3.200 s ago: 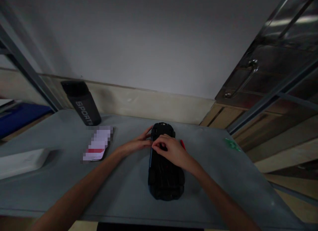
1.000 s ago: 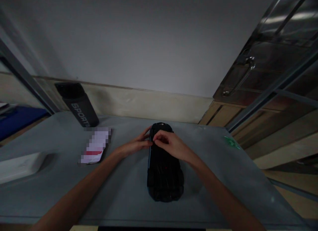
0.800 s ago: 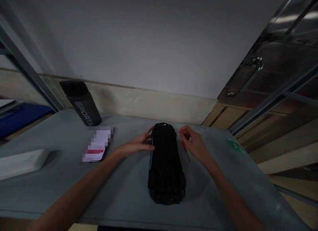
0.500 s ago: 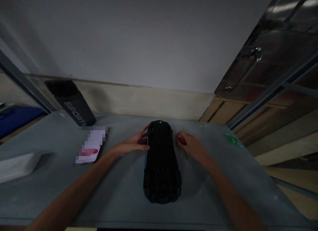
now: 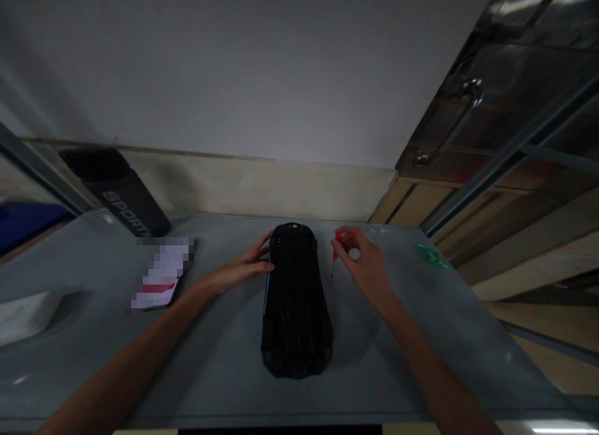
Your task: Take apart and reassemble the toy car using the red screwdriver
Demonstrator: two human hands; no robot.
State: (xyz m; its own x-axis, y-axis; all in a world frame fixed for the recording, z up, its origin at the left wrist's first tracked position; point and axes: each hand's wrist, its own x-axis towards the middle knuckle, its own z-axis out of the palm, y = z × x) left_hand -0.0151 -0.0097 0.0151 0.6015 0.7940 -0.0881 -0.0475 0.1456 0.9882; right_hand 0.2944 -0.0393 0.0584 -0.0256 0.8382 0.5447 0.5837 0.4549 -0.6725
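A toy car (image 5: 294, 285) lies upside down on the grey table, its black underside and wheels facing up and its narrower end towards the wall. My left hand (image 5: 246, 266) is against the car's left side, thumb on the near part of the edge and fingers partly hidden behind it. To the right of the car, my right hand (image 5: 362, 257) pinches a small screwdriver (image 5: 335, 251) by its red handle. The thin metal shaft points downward, apart from the car.
On the left stand a dark bottle (image 5: 119, 191) marked "SPORT" and a phone (image 5: 163, 273) with a lit, blurred screen. A white object (image 5: 28, 316) lies at the far left. Green crumpled plastic (image 5: 433, 256) rests near the right edge. A wall rises behind the table (image 5: 224, 372).
My right hand has turned the screwdriver, so its shaft now hangs below the fingertips instead of slanting back under the palm. The left hand stays on the car. The view has shifted slightly.
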